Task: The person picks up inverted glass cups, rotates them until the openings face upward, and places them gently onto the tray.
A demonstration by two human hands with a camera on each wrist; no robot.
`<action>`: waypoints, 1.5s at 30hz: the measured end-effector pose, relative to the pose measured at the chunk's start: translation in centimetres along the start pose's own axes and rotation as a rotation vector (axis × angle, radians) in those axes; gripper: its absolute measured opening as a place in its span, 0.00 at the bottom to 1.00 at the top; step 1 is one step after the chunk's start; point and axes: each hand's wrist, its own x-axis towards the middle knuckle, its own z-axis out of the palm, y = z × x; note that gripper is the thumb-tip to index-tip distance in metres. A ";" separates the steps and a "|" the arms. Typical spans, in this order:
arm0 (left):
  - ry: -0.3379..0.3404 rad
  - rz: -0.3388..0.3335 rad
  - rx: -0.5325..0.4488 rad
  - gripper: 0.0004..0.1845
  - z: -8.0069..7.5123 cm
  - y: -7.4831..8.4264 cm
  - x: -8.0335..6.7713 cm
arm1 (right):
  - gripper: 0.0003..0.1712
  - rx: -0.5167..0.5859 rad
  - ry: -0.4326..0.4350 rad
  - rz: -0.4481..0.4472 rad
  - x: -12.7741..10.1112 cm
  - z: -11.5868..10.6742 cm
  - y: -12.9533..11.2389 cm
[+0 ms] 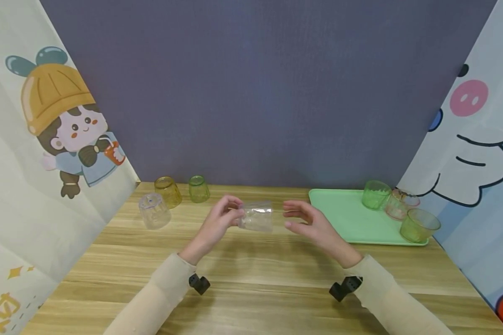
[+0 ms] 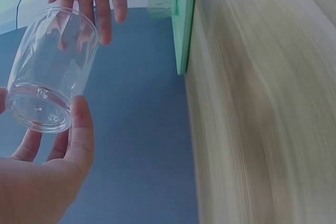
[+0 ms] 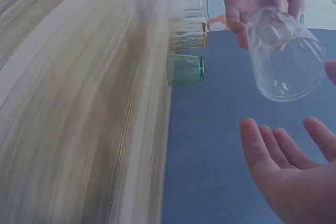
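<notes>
My left hand grips a clear ribbed plastic cup by its base, holding it on its side above the middle of the wooden table. The cup shows between the thumb and fingers in the left wrist view. My right hand hovers just right of the cup's mouth with fingers loosely spread, not touching it. In the right wrist view the cup hangs above my open right palm.
A clear cup, a yellow cup and a green cup stand upside down at the back left. A green tray at the right carries a green cup, a pink cup and another green cup.
</notes>
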 end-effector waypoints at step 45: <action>-0.034 0.014 -0.058 0.16 2.2 -0.2 0.1 | 0.38 0.056 -0.017 -0.009 0.2 1.1 -0.7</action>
